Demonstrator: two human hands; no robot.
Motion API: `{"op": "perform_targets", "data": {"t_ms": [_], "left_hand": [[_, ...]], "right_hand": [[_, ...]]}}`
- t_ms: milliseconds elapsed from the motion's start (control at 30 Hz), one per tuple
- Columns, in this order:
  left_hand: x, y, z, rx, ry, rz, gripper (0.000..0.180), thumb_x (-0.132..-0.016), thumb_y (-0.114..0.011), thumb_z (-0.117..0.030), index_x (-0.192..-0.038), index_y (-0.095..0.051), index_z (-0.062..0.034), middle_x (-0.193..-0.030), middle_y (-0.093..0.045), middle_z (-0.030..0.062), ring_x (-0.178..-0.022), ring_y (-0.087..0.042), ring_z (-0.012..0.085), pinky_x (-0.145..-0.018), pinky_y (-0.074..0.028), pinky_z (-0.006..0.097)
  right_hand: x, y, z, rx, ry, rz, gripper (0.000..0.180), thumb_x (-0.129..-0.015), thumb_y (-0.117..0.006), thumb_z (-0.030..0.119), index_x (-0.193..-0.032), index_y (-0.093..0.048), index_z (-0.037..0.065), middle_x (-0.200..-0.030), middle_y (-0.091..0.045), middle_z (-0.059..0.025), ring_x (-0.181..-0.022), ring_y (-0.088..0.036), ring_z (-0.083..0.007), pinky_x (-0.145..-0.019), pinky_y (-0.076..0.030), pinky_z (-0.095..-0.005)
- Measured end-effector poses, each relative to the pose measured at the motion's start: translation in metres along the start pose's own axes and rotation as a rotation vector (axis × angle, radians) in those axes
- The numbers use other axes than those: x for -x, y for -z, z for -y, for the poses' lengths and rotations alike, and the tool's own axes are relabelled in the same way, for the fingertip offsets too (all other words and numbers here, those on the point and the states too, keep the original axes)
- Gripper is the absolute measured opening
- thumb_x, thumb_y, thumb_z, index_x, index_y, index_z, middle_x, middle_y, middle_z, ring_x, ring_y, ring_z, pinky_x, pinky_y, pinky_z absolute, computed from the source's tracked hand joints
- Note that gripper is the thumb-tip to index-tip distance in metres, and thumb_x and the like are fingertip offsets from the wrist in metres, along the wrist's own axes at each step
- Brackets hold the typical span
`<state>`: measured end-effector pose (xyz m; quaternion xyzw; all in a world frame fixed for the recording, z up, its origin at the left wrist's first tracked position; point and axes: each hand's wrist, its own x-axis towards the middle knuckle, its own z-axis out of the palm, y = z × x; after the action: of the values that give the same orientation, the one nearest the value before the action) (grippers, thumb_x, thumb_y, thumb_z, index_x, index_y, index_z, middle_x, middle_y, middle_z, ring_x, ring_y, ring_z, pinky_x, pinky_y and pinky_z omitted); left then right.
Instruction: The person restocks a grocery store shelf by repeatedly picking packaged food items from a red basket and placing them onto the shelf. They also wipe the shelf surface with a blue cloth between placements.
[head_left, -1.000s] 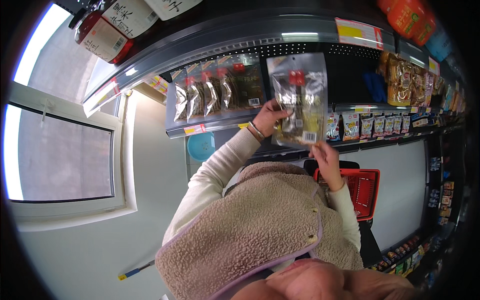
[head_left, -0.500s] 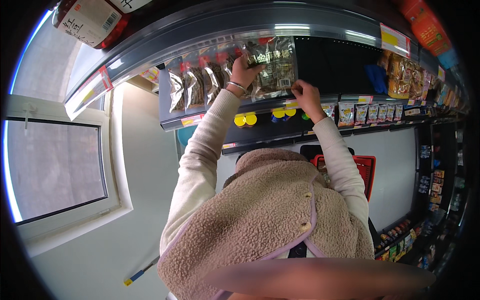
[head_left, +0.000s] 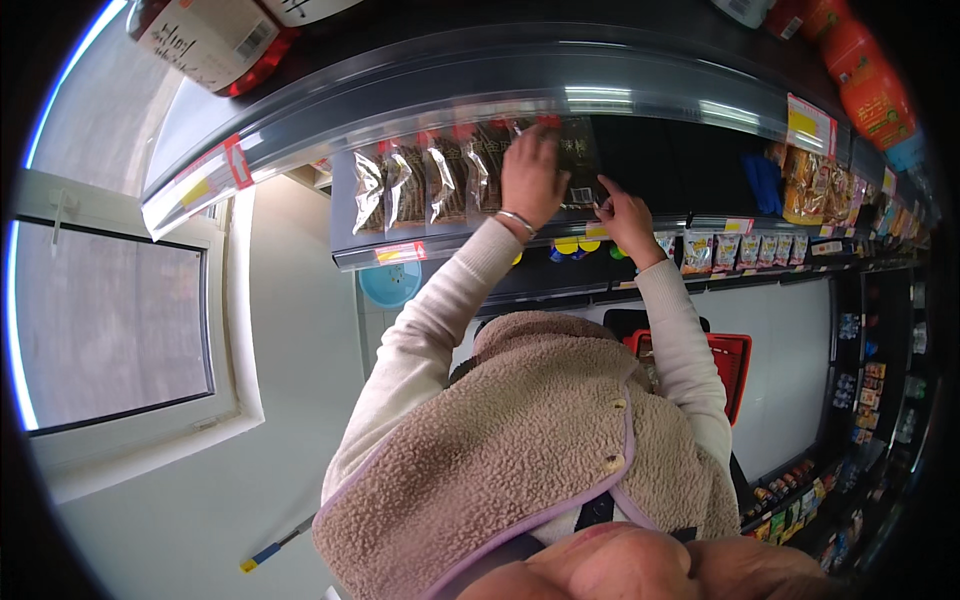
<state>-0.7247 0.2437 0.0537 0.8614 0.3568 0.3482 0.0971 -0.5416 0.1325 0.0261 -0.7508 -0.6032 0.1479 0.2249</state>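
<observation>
My left hand point(head_left: 534, 178) lies over the front of a clear-fronted snack packet point(head_left: 581, 160) with dark sticks inside, its fingers stretched upward, hiding much of the packet. At the packet's right edge is my right hand point(head_left: 628, 222), its index finger extended and thumb held apart, the other fingers curled in. Left of my left hand, several similar packets point(head_left: 405, 188) with silvery side folds stand in a row on the dark shelf point(head_left: 345, 215).
Above runs a shelf edge point(head_left: 420, 112) with price tags and bottles point(head_left: 210, 45). Snack bags point(head_left: 805, 185) stand to the right, small packs point(head_left: 745, 252) lower down. A red basket point(head_left: 737, 360) is by my right arm, a blue basin point(head_left: 390, 283) below the shelf, a window at left.
The front packet has gone back in line with the row, lower and darker in view. My left hand has shifted from its upper left onto its front; my right index finger has straightened.
</observation>
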Motion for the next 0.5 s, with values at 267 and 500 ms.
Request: {"op": "perform_targets", "data": {"t_ms": [267, 500], "left_hand": [[0.007, -0.045, -0.004, -0.357, 0.007, 0.276, 0.060, -0.087, -0.063, -0.041, -0.138, -0.055, -0.0102, -0.152, -0.038, 0.0157, -0.144, -0.027, 0.0404, -0.115, -0.017, 0.062], [0.017, -0.048, 0.004, -0.339, 0.000, 0.214, 0.059, -0.089, -0.061, -0.042, -0.140, -0.054, -0.0111, -0.155, -0.037, 0.0143, -0.145, -0.025, 0.0406, -0.112, -0.016, 0.068]], "right_hand": [[-0.002, 0.005, 0.004, 0.093, -0.039, 0.080, 0.059, -0.083, -0.071, 0.011, -0.139, -0.054, 0.015, -0.093, -0.072, -0.0108, -0.089, -0.068, -0.0309, -0.079, -0.054, -0.0439], [0.006, -0.006, 0.001, 0.152, 0.045, 0.011, 0.051, -0.087, -0.069, 0.020, -0.137, -0.056, 0.017, -0.103, -0.070, -0.0125, -0.107, -0.064, -0.0336, -0.091, -0.053, -0.0435]]}}
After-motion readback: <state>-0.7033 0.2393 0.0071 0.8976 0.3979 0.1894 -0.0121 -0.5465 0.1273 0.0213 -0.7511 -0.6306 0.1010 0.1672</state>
